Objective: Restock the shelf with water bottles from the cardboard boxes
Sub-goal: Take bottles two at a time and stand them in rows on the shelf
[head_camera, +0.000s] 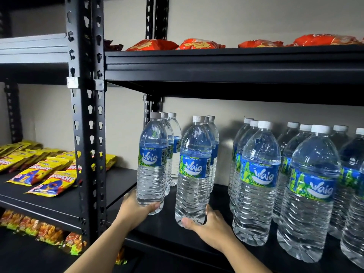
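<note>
On the black shelf (173, 235) stand rows of clear water bottles with blue and green labels and white caps. My left hand (136, 210) grips the base of the front bottle of the leftmost row (152, 164). My right hand (208, 226) holds the base of the front bottle of the second row (194, 170). Both bottles are upright at the shelf's front edge, each with two more bottles behind it. Further rows of bottles (258, 180) fill the shelf to the right. No cardboard box is in view.
A black slotted upright post (86, 123) stands just left of my left hand. Yellow snack packets (45, 174) lie on the neighbouring shelf at left. Orange packets (197, 43) lie on the shelf above. Red and green packets (49, 231) sit on the lower left shelf.
</note>
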The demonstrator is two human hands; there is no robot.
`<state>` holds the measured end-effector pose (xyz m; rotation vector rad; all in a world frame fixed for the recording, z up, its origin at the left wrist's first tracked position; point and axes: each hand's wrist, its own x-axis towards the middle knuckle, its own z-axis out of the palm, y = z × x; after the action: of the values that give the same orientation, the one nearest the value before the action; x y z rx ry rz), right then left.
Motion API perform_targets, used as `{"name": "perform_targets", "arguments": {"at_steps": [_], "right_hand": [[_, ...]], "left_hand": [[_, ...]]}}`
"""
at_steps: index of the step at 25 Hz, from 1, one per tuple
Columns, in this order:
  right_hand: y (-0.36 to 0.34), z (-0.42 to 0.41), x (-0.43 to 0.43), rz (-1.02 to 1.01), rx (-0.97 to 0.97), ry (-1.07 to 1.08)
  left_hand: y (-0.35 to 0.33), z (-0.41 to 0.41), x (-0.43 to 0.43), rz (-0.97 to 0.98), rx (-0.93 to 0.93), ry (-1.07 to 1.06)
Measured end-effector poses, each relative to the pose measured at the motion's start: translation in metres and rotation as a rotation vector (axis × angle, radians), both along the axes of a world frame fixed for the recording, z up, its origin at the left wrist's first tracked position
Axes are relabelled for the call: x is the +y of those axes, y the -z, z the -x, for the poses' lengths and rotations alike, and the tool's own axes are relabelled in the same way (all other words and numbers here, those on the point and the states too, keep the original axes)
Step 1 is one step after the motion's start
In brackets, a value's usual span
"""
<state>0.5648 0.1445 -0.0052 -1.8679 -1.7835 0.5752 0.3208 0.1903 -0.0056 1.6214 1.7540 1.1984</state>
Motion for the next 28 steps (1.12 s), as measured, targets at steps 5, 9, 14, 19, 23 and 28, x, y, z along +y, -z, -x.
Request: {"name": "perform_targets", "arguments": {"at_steps": [5,9,14,19,23,28], "right_hand": [[0.0,-0.001,0.001,-0.002,0.011,0.0],[0.002,-0.002,0.001,0.002,0.008,-0.002],[0.003,-0.002,0.004,0.022,0.013,-0.027],[0.001,-0.003,0.001,0.02,-0.014,-0.034],[0.002,-0.001,0.001,0.005,-0.078,-0.036],[0.002,0.0,0.004,0.043,-0.065,-0.023]], "left_hand": [[0.004,0.003,0.0,-0.023,0.009,-0.067],[0.005,0.001,0.003,0.016,0.049,-0.067],[0.002,0.002,0.005,0.051,-0.002,-0.016],[0.003,-0.004,-0.001,-0.075,0.04,-0.076],[0.003,-0.007,-0.006,-0.146,0.019,-0.11],[0.001,-0.005,-0.008,-0.119,-0.009,-0.111]]}}
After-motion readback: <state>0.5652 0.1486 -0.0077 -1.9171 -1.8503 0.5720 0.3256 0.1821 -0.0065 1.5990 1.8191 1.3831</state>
